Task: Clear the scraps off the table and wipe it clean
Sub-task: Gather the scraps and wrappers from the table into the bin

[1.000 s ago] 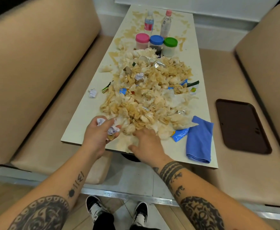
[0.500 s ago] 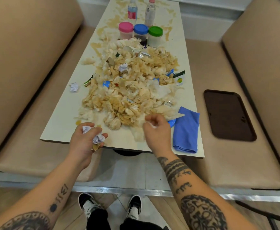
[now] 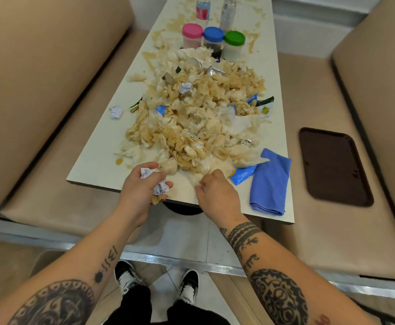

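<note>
Scraps heaped on the counter, a handful already in the left grip

Left fingers curl round crumpled paper balls and a soggy shred; best to drop that load before reaching again. Just beside it the right hand is curled, its contents hidden from above. Right of it lies the blue cloth, which should stay dry till the heap beyond goes. No bin shows.

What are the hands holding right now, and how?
The left hand grips crumpled paper scraps bunched in its palm and curled fingers. The right hand is curled near the table edge; whether it holds anything cannot be told.
</note>
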{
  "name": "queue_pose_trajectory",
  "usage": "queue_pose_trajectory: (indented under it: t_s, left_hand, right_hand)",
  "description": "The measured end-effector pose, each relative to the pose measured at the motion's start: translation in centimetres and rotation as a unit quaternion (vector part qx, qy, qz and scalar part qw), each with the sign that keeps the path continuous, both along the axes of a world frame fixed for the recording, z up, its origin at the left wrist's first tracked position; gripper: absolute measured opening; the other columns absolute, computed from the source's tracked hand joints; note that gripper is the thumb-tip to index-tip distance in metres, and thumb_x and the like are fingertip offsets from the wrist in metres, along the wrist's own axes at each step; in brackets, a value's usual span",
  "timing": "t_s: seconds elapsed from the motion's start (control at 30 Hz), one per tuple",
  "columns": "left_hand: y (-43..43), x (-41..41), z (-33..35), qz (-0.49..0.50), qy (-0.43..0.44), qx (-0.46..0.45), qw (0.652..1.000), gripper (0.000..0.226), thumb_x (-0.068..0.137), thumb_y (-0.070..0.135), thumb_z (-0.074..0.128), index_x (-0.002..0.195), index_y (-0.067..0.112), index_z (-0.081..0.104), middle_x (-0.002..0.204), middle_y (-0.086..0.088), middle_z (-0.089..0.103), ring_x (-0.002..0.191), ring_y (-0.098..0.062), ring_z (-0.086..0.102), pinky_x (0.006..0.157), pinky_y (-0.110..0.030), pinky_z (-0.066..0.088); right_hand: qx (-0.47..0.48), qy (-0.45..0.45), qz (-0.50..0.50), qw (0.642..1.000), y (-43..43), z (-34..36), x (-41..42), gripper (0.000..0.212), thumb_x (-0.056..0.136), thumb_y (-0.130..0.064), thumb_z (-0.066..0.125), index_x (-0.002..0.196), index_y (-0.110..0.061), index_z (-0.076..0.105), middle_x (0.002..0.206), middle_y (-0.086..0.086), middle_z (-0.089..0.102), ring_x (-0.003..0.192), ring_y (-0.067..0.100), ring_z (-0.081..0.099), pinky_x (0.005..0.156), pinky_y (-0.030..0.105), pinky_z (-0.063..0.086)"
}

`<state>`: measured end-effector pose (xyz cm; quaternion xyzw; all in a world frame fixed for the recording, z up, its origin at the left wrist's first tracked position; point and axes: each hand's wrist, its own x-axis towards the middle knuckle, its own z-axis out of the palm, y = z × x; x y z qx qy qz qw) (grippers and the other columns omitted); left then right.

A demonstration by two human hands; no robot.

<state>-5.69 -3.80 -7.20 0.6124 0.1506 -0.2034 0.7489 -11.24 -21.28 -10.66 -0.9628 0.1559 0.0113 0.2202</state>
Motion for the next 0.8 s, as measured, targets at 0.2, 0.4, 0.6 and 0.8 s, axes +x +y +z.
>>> queue_pose_trajectory:
  t_s: [0.2, 0.4, 0.6, 0.8]
  left_hand:
    - [6.2, -0.4, -1.3, 0.067, 0.018, -0.036, 0.997, 0.028, 0.093, 0.004, 0.065, 0.118, 0.015, 0.06, 0.1, -0.015, 0.065, 0.087, -0.031, 0.074, 0.055, -0.03, 0.053]
    - [13.9, -1.0, -3.5, 0.195, 0.056, -0.1, 0.974, 0.017, 0.096, 0.006, 0.061, 0.106, 0.019, 0.061, 0.083, -0.005, 0.066, 0.082, -0.029, 0.074, 0.051, -0.025, 0.052]
    - [23.6, -2.5, -6.7, 0.322, 0.085, -0.126, 0.934, 0.018, 0.093, 0.004, 0.066, 0.104, 0.015, 0.057, 0.087, -0.007, 0.073, 0.084, -0.029, 0.075, 0.063, -0.032, 0.059]
    - [34.1, -5.5, -14.5, 0.44, 0.156, -0.071, 0.882, 0.023, 0.09, 0.012, 0.075, 0.099, 0.011, 0.053, 0.091, -0.016, 0.064, 0.086, -0.027, 0.068, 0.073, -0.041, 0.061]
  right_hand:
    - [0.179, -0.107, -0.039, 0.977, 3.1, 1.7, -0.2, 0.016, 0.093, -0.027, 0.057, 0.085, -0.014, 0.055, 0.088, 0.0, 0.055, 0.076, 0.015, 0.05, 0.064, 0.03, 0.036]
    - [0.429, -0.044, -0.055, 0.9, 12.0, 2.9, 2.4, 0.022, 0.076, -0.027, 0.059, 0.065, -0.022, 0.041, 0.066, 0.006, 0.047, 0.067, 0.024, 0.055, 0.064, 0.035, 0.043]
    - [0.581, 0.125, -0.011, 0.804, 23.9, 0.9, 6.3, 0.033, 0.076, -0.014, 0.069, 0.105, -0.03, 0.063, 0.106, 0.009, 0.07, 0.09, 0.032, 0.068, 0.073, 0.046, 0.053]
    - [0.472, 0.285, 0.046, 0.833, 35.8, -8.2, 7.4, 0.03, 0.094, -0.006, 0.057, 0.109, -0.027, 0.071, 0.115, 0.003, 0.072, 0.107, 0.027, 0.068, 0.098, 0.056, 0.053]
